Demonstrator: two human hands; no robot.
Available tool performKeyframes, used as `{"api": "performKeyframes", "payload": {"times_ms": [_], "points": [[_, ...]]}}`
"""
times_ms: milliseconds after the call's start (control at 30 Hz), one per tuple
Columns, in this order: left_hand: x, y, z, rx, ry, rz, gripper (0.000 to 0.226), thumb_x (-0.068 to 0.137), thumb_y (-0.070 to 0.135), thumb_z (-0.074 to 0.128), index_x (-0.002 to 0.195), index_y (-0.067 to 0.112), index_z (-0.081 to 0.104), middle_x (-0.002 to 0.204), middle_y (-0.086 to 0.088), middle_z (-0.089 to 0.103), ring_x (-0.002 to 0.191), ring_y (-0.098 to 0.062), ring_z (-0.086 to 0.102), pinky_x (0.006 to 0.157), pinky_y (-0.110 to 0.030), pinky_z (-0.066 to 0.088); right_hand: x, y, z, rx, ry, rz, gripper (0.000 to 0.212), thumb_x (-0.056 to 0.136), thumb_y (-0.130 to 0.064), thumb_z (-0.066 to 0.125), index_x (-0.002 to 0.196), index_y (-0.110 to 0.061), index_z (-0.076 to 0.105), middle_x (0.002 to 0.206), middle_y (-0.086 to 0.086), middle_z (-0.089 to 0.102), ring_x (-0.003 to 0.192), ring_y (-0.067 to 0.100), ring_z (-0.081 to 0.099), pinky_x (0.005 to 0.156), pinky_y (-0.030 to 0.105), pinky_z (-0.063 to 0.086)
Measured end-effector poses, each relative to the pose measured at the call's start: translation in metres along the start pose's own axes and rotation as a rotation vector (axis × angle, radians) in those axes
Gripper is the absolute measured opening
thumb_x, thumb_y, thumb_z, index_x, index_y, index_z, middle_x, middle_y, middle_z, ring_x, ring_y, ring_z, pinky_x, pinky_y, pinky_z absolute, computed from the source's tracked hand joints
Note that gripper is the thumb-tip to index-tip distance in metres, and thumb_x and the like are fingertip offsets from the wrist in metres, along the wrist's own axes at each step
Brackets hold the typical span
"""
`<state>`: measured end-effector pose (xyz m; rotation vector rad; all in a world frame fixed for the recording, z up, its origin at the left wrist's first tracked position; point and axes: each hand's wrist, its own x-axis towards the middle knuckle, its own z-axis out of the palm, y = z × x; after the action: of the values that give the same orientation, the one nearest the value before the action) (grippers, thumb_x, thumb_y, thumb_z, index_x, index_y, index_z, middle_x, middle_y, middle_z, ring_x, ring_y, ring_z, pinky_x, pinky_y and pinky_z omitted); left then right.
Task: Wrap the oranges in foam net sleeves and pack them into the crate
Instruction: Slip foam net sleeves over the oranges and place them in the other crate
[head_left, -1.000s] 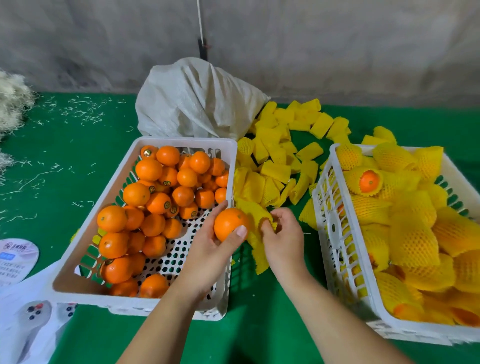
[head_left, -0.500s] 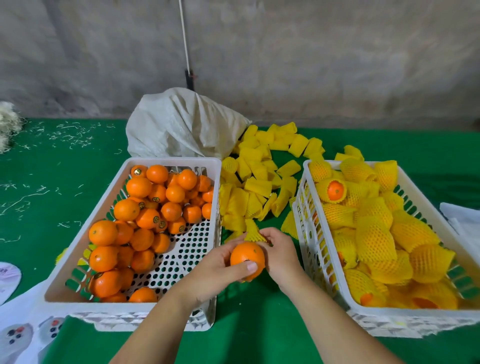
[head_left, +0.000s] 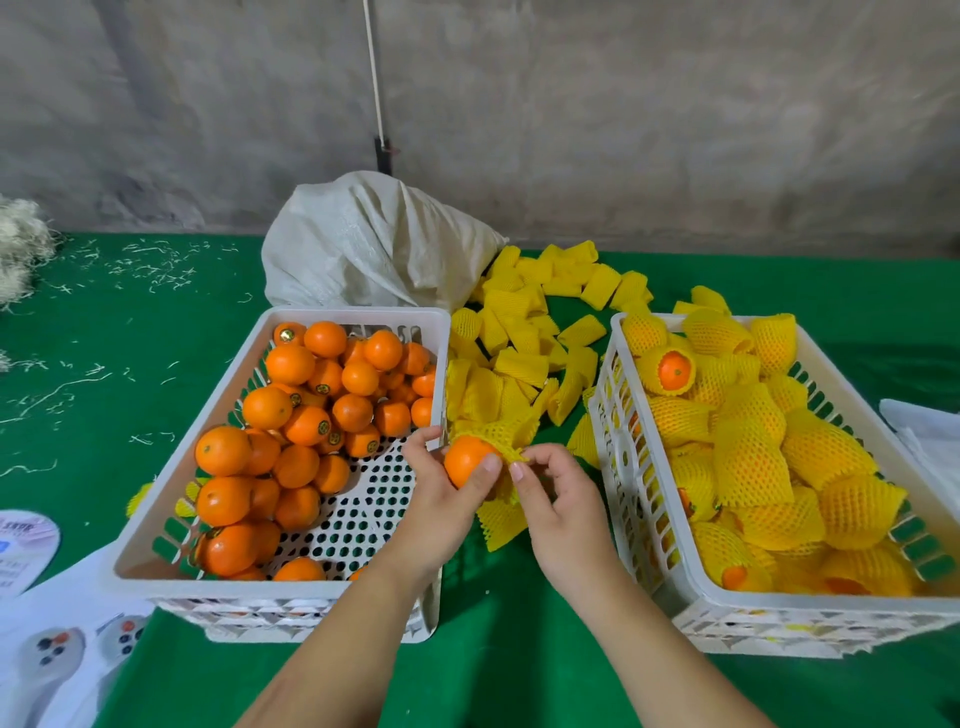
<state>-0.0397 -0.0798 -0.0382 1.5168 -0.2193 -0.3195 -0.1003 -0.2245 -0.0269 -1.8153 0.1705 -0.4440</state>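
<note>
My left hand (head_left: 441, 499) grips an orange (head_left: 464, 458) between the two crates. A yellow foam net sleeve (head_left: 503, 435) covers the orange's far side, and my right hand (head_left: 558, 491) pinches its edge. The left white crate (head_left: 176, 525) holds several bare oranges (head_left: 291, 410). The right white crate (head_left: 644, 566) is filled with several sleeved oranges (head_left: 748, 462). A pile of empty yellow sleeves (head_left: 524, 338) lies on the green cloth between and behind the crates.
A white sack (head_left: 374, 244) lies behind the left crate against the grey wall. White papers and a round printed card (head_left: 21, 545) lie at the lower left. Pale fibre scraps (head_left: 21, 249) lie at the far left. White plastic (head_left: 930, 436) sits at the right edge.
My left hand brought the orange from the left crate's rim toward the middle. My right hand picked a sleeve from the pile and now draws it over the orange.
</note>
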Motion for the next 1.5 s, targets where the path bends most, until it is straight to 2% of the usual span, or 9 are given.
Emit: {"api": "performKeyframes", "payload": {"times_ms": [133,400,567,667,733,833,1100,1267,1500], "points": [[0.002,-0.004,-0.013,-0.054,-0.188,-0.081,0.088,0.080,0.056,0.079,0.152,0.053,0.029,0.145,0.005,0.052,0.121,-0.007,0.066,0.099,-0.027,0.055,0.004,-0.003,0.004,-0.053,0.084,-0.041,0.004,0.105,-0.028,0.057,0.107,-0.029,0.059,0.096,-0.022,0.063,0.090,0.005,0.063,0.072,0.015,0.047],[-0.001,-0.002,-0.010,-0.178,-0.027,0.002,0.052,0.086,0.042,0.080,0.131,0.027,0.059,0.121,-0.016,0.069,0.101,-0.026,0.071,0.084,-0.032,0.060,0.004,-0.031,0.007,0.055,-0.025,-0.071,0.009,0.101,-0.034,0.059,0.100,-0.030,0.067,0.090,-0.013,0.070,0.083,0.003,0.065,0.070,0.013,0.048],[-0.002,-0.011,-0.015,-0.329,0.100,0.017,0.029,0.101,0.029,0.070,0.123,0.040,0.057,0.120,-0.007,0.073,0.111,-0.030,0.073,0.090,-0.044,0.062,-0.010,-0.029,0.024,-0.194,-0.198,-0.175,0.040,0.098,-0.038,0.062,0.136,-0.044,0.050,0.128,-0.023,0.055,0.120,0.002,0.055,0.095,0.020,0.051],[-0.002,-0.011,-0.015,-0.375,0.109,0.034,0.028,0.105,0.031,0.063,0.127,0.046,0.052,0.124,-0.010,0.070,0.108,-0.034,0.073,0.087,-0.052,0.062,-0.010,-0.017,0.027,-0.214,-0.110,-0.167,0.059,0.095,-0.025,0.066,0.147,-0.039,0.041,0.124,-0.021,0.045,0.118,0.007,0.052,0.096,0.023,0.050],[-0.005,-0.011,-0.018,-0.331,0.008,0.048,0.041,0.103,0.036,0.062,0.140,0.037,0.044,0.116,-0.012,0.071,0.093,-0.035,0.070,0.075,-0.049,0.060,-0.007,-0.012,0.028,-0.189,-0.063,-0.109,0.050,0.095,-0.026,0.060,0.144,-0.029,0.049,0.122,-0.016,0.047,0.112,0.010,0.058,0.093,0.035,0.055],[-0.010,-0.012,-0.018,-0.186,-0.120,0.057,0.051,0.091,0.039,0.070,0.138,0.036,0.050,0.094,0.001,0.066,0.077,-0.022,0.062,0.063,-0.035,0.053,-0.003,-0.008,0.026,-0.194,0.032,-0.195,0.040,0.100,-0.029,0.049,0.137,-0.018,0.061,0.121,-0.007,0.050,0.111,0.004,0.057,0.089,0.019,0.051],[-0.014,-0.005,-0.008,-0.115,-0.056,0.147,0.071,0.091,0.033,0.084,0.151,0.032,0.048,0.143,0.000,0.063,0.129,-0.024,0.063,0.105,-0.035,0.055,0.015,-0.004,0.001,-0.447,0.144,-0.440,0.035,0.105,-0.027,0.048,0.117,-0.003,0.070,0.110,0.004,0.062,0.098,0.014,0.060,0.081,0.021,0.048],[-0.010,-0.006,-0.003,-0.135,0.045,0.123,0.044,0.085,0.048,0.083,0.126,0.044,0.066,0.123,0.001,0.074,0.112,-0.024,0.072,0.087,-0.031,0.060,0.018,0.001,-0.010,-0.595,0.133,-0.548,0.029,0.101,-0.022,0.049,0.108,-0.001,0.069,0.101,0.009,0.064,0.087,0.024,0.063,0.068,0.033,0.053],[-0.006,-0.010,-0.003,-0.118,0.202,0.147,0.033,0.089,0.023,0.069,0.118,0.038,0.063,0.102,0.012,0.072,0.093,-0.006,0.070,0.077,-0.020,0.057,-0.010,0.007,0.014,-0.613,0.086,-0.611,0.012,0.091,-0.019,0.061,0.100,-0.011,0.063,0.097,0.003,0.057,0.085,0.023,0.054,0.071,0.032,0.049]]}}
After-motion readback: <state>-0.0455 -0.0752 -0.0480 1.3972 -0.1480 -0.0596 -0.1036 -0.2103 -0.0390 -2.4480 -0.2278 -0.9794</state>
